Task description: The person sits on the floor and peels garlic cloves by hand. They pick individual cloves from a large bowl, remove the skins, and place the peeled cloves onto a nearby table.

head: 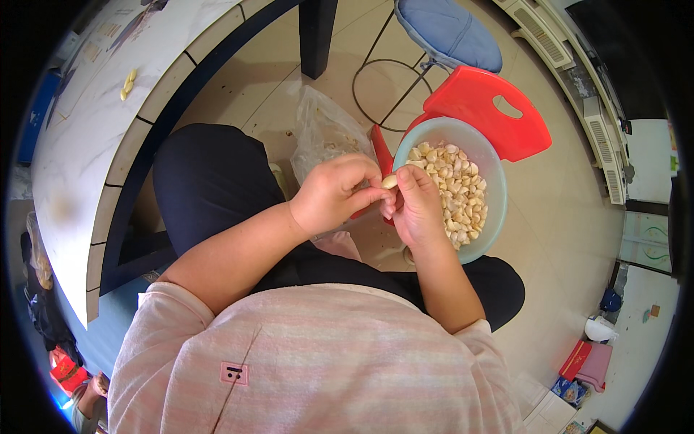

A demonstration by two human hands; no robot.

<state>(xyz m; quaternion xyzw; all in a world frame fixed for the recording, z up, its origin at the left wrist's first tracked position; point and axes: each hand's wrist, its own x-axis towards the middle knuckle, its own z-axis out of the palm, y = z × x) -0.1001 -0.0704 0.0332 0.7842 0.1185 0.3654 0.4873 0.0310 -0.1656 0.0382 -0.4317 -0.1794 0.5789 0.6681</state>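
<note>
Between my two hands, above the lap, is one pale garlic clove (389, 181). My right hand (416, 198) pinches it between thumb and fingers. The fingertips of my left hand (347, 187) are drawn together at its near side; whether they grip the clove or a bit of skin cannot be told. Just right of my hands, a pale blue-green plastic basin (496, 190) holds many unpeeled garlic cloves (458, 200). Behind my left hand a clear plastic bag (325, 125) with skin-like scraps stands on the floor. Several peeled cloves (128, 85) lie on the marble-patterned table at the left.
The basin rests on a small red plastic chair (482, 108). Beyond it stands a stool with a blue padded seat (450, 32) and a black wire frame. The marble-patterned table (70, 163) curves along the left, with a dark leg (317, 38). Another person's foot (98, 384) shows at lower left.
</note>
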